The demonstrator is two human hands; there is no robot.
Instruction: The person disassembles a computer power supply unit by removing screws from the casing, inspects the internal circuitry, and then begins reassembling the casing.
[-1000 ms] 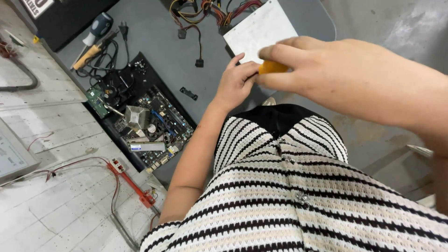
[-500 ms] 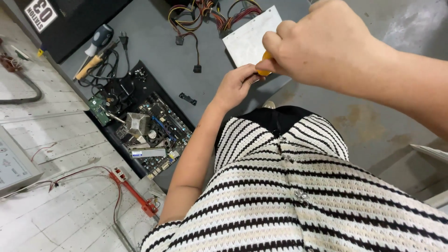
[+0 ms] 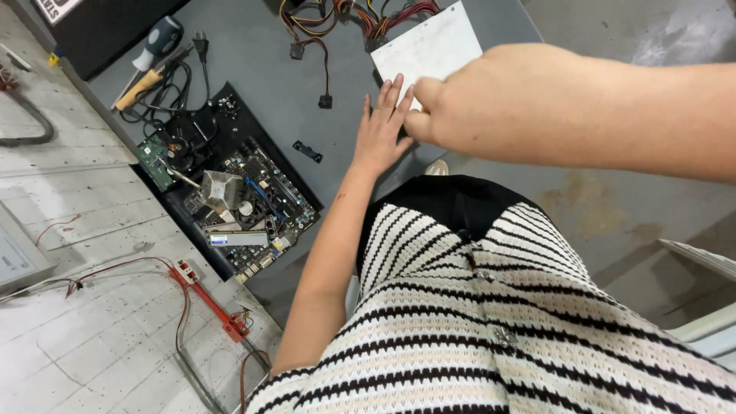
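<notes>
My left hand (image 3: 381, 129) lies flat with fingers spread on the grey tabletop (image 3: 264, 92), its fingertips touching the lower edge of a white metal box (image 3: 429, 47). My right hand (image 3: 438, 107) is closed in a fist just right of those fingers, over the box's corner. It grips a small orange-handled tool, now almost fully hidden inside the fist. A bundle of coloured cables (image 3: 337, 14) runs out from behind the box.
A computer motherboard (image 3: 253, 207) with a metal heatsink (image 3: 221, 188) rests on a black tray at left. Beyond it lie black cords, a wooden-handled tool (image 3: 142, 83) and a small black part (image 3: 307, 151). Red wires (image 3: 203, 295) trail over white tiles.
My right hand has dropped down and left toward my left hand, hiding the orange handle. My left hand has flattened, with its fingers now stretched to the white box.
</notes>
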